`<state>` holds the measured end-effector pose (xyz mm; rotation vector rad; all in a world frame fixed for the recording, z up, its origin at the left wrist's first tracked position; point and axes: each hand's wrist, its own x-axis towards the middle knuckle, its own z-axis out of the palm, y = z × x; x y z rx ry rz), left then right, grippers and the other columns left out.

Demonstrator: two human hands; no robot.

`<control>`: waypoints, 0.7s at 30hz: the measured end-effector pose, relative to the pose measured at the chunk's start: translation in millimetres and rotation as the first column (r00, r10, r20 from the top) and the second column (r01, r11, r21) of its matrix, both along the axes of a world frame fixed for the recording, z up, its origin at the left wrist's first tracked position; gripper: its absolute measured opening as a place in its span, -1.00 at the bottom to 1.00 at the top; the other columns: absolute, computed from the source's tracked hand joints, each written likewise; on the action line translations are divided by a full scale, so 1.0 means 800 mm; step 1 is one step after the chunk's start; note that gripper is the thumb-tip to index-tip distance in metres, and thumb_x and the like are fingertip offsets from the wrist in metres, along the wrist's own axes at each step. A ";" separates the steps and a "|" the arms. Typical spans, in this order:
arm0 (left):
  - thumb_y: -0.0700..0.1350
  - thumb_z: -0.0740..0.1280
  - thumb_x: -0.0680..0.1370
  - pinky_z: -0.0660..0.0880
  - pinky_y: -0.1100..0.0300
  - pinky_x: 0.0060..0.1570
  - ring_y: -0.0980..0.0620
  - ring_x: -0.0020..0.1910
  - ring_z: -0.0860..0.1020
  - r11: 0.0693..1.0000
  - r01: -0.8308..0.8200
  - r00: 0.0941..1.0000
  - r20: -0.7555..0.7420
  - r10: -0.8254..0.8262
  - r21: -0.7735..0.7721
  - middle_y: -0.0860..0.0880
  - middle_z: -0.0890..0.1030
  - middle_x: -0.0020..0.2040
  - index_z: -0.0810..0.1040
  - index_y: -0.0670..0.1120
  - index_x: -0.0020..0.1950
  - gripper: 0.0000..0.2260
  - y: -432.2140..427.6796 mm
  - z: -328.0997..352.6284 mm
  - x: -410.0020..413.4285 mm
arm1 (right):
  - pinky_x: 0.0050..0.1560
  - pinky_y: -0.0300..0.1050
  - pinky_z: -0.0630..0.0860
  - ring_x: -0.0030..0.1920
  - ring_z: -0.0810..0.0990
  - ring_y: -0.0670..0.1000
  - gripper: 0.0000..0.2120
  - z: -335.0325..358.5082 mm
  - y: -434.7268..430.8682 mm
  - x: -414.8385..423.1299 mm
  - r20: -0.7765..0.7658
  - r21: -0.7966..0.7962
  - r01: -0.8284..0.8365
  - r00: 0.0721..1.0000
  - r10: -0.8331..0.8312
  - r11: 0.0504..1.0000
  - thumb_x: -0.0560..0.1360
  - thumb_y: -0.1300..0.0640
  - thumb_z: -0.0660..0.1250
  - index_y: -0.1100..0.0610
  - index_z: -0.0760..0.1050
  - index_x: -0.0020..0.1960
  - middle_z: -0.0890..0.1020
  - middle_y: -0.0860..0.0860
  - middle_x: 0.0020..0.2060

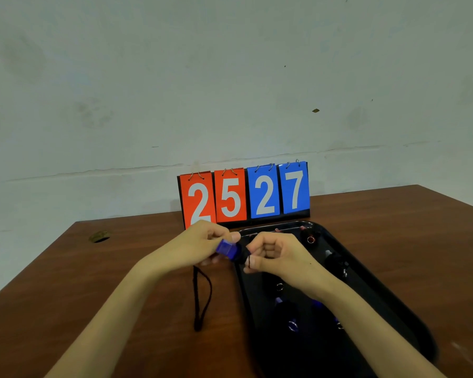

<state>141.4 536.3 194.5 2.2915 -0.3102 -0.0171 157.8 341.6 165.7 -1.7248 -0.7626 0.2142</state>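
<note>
Head-worn wide-angle camera, close above left hand [202,242] and right hand [273,253], faces the far wall [230,77] across the table [115,268], apparently tilted slightly down.

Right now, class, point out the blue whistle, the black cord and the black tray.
blue whistle [225,248], head view, on its blue body.
black cord [197,324], head view, on the loop's lower end.
black tray [388,317], head view, on its bare floor near the right rim.

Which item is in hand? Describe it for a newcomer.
In front of the scoreboard, at the left rim of the tray, two hands meet. The left hand pinches a small blue piece; the right hand pinches the black cord at its end. Unlike the pieces in the tray, it is held up and trails a cord loop.
</note>
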 end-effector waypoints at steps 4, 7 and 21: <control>-0.07 0.15 0.62 0.25 0.35 -0.57 0.16 -0.62 0.32 0.999 0.004 0.997 -0.078 -0.007 -0.043 0.04 0.46 -0.53 0.53 -0.08 -0.26 -0.69 -0.009 -0.005 0.000 | -0.05 -0.17 0.61 -0.14 0.67 0.03 -0.89 0.000 -0.001 0.002 -0.077 0.125 0.069 0.995 -0.059 0.990 0.43 0.33 0.37 0.15 0.54 -0.11 0.65 0.11 -0.17; -0.03 0.12 0.63 0.26 0.35 -0.56 0.16 -0.61 0.32 0.999 -0.016 0.997 -0.078 0.012 -0.052 0.04 0.45 -0.50 0.53 -0.10 -0.21 -0.69 -0.016 -0.014 0.000 | -0.03 -0.14 0.61 -0.13 0.66 0.04 -0.88 0.000 0.000 0.005 -0.095 0.197 0.165 0.984 -0.149 0.966 0.43 0.33 0.36 0.14 0.54 -0.09 0.65 0.13 -0.16; 0.09 0.24 0.56 0.36 0.39 -0.37 0.23 -0.52 0.42 0.973 -0.002 0.993 0.119 -0.026 0.231 0.07 0.48 -0.48 0.52 0.00 -0.27 -0.73 -0.023 -0.006 -0.012 | -0.14 -0.31 0.48 -0.22 0.52 -0.15 -0.91 -0.025 0.001 0.015 0.395 -0.260 0.450 0.857 -0.332 0.854 0.46 0.18 0.39 0.04 0.50 -0.08 0.53 -0.13 -0.25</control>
